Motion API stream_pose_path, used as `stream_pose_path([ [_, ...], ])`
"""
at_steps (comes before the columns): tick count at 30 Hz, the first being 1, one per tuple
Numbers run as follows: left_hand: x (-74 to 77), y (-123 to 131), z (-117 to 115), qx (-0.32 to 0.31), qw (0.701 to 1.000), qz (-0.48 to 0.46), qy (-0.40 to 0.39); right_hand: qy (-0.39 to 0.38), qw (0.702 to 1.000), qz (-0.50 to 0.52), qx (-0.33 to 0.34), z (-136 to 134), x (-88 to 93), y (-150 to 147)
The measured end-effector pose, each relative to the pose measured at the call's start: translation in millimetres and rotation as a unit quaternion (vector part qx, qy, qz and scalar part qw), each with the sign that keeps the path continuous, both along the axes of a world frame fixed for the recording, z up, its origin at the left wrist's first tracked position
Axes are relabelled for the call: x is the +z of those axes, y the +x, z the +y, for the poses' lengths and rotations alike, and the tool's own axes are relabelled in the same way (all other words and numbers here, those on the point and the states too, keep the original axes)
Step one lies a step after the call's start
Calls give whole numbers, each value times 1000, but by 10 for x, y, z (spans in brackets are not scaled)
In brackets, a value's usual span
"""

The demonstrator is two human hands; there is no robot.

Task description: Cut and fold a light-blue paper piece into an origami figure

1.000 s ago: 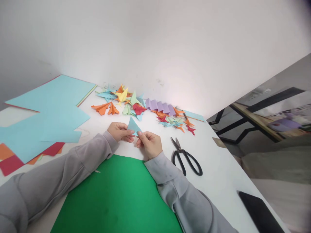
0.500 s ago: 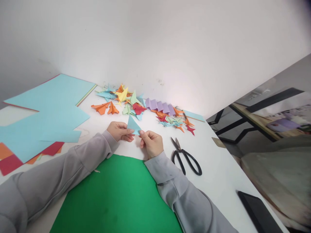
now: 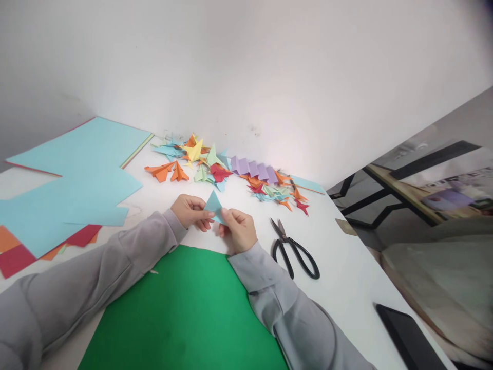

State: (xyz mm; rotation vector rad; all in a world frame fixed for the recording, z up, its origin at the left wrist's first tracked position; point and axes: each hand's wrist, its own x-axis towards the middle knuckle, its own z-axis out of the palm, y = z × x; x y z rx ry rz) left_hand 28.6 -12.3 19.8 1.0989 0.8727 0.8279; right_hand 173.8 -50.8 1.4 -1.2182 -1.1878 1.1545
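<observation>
A small piece of light blue paper (image 3: 214, 204), folded to a triangle with its point up, is held between my two hands above the white table. My left hand (image 3: 192, 211) pinches its left lower corner between thumb and fingers. On the other side, my right hand (image 3: 239, 228) grips the right lower corner the same way. The paper's lower edge is partly covered by my fingers. Just below the hands lies a green sheet (image 3: 185, 313). Black-handled scissors (image 3: 287, 241) rest to the right of my right hand, blades slightly apart.
Folded paper shapes (image 3: 192, 151) in several colours lie along the wall, with a purple pleated strip (image 3: 254, 168) among them. Large light blue sheets (image 3: 80, 190) and red and orange scraps (image 3: 17, 262) cover the left. A black flat device (image 3: 408, 334) sits near the right edge.
The blue paper has moved slightly down and right and now looks narrower. My fingers have shifted a little on it; the other things stay in place.
</observation>
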Motion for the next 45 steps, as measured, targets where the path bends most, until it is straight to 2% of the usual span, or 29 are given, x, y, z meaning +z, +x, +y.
stream_pose_path([
  [4,-2,-5,-3,-5,1000,2,12,-14,997,-35,63,-15,44,-2],
  [9,7,-4,-11,-14,1000,10,17,-25,995,-18,96,-3,60,20],
  [22,14,1,0,-11,1000,0,-3,-27,996,20,79,2,31,16],
  [27,59,-10,2,-14,1000,10,-15,-28,995,34,90,-15,55,-2],
  [32,19,-12,24,-25,999,-4,-22,-28,993,40,106,-10,57,9],
  [39,13,-18,21,-46,998,-22,-43,-16,997,7,71,-7,29,12],
  [41,14,-3,16,-32,997,-23,-60,-12,998,5,55,-6,27,9],
  [45,-17,35,17,57,995,-36,-76,-5,999,-29,20,-16,32,5],
])
